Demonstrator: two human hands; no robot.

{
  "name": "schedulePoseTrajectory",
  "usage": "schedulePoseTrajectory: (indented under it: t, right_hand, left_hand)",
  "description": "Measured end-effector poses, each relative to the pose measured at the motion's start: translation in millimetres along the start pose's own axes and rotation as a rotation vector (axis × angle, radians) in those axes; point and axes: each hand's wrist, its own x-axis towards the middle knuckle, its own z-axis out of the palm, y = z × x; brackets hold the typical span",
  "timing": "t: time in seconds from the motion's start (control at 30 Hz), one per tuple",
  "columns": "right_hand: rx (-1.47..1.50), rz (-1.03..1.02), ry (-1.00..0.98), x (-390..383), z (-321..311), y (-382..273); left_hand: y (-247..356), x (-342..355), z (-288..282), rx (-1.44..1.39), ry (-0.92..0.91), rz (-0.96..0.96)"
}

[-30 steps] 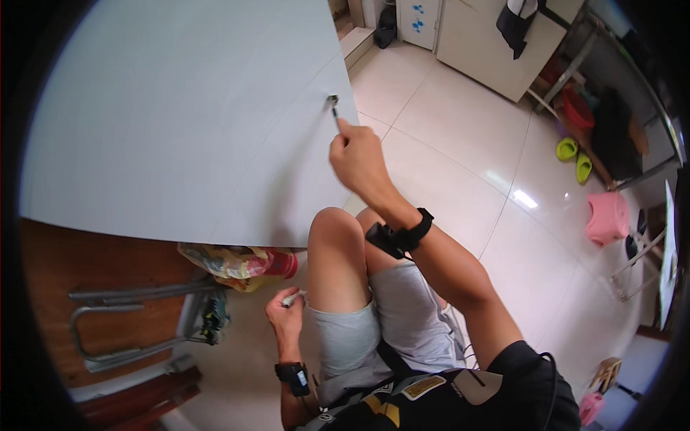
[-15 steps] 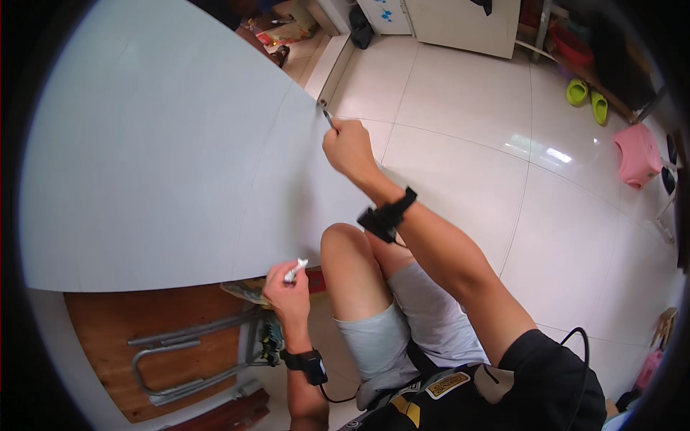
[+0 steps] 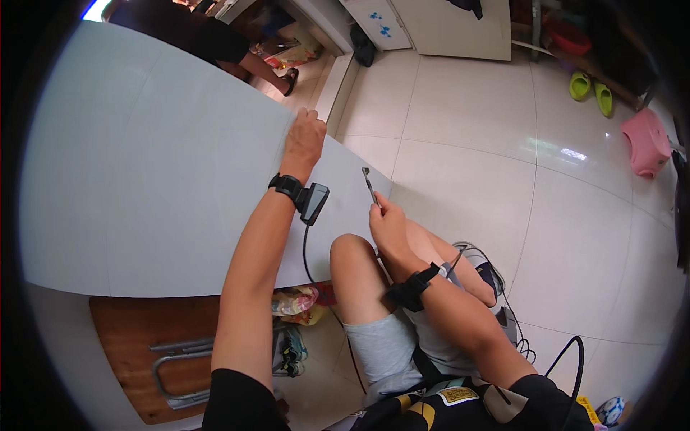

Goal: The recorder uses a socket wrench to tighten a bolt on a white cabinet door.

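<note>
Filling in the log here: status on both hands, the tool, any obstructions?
Left hand at far edge of white panel, grip unclear. Right hand holding slim tool. Black cable crossing panel's near edge, possibly in the way.

I'm in what looks like a home: lime-green slippers (image 3: 580,85), a pink stool (image 3: 646,144) and a red basin (image 3: 566,37) edge the glossy tiled floor (image 3: 467,172).

Head-worn fisheye view, down over white panel (image 3: 165,179)
</note>
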Motion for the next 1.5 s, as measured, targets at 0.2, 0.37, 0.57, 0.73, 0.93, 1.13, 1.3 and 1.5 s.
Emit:
schedulePoseTrajectory:
  t: [0.2, 0.37, 0.57, 0.73, 0.93, 1.13, 1.3, 1.5]
  right_hand:
    - [0.033, 0.035, -0.019, 10.4, -13.6, -12.9]
    - [0.054, 0.041, -0.058, 11.4, -20.2, -17.3]
    - [-0.060, -0.062, -0.251, 5.1, -32.5, -28.9]
    - [-0.110, -0.243, -0.439, -43.1, -11.3, -50.7]
    - [-0.159, -0.053, -0.844, -153.8, 10.8, -86.0]
    - [0.374, 0.630, -0.622, -215.1, 53.2, -51.0]
    - [0.505, 0.754, -0.491, -221.8, 73.6, -66.4]
    - [0.404, 0.722, -0.448, -199.9, 88.7, -52.2]
  left_hand:
    - [29.7, -48.8, 23.6, 0.020, -0.097, 0.049]
    - [51.9, -137.2, 22.0, -0.067, -0.193, 0.119]
    - [97.6, -272.5, -24.6, -0.308, -0.346, 0.016]
    - [154.8, -430.4, -58.9, -0.521, -0.558, -0.345]
    - [294.2, -554.9, -100.8, -0.670, -0.624, -1.065]
    - [410.5, -580.6, -108.4, -0.812, -0.616, -1.358]
    - [430.5, -575.7, -107.4, -0.828, -0.579, -1.540]
    - [410.9, -594.1, -93.2, -0.778, -0.472, -1.631]
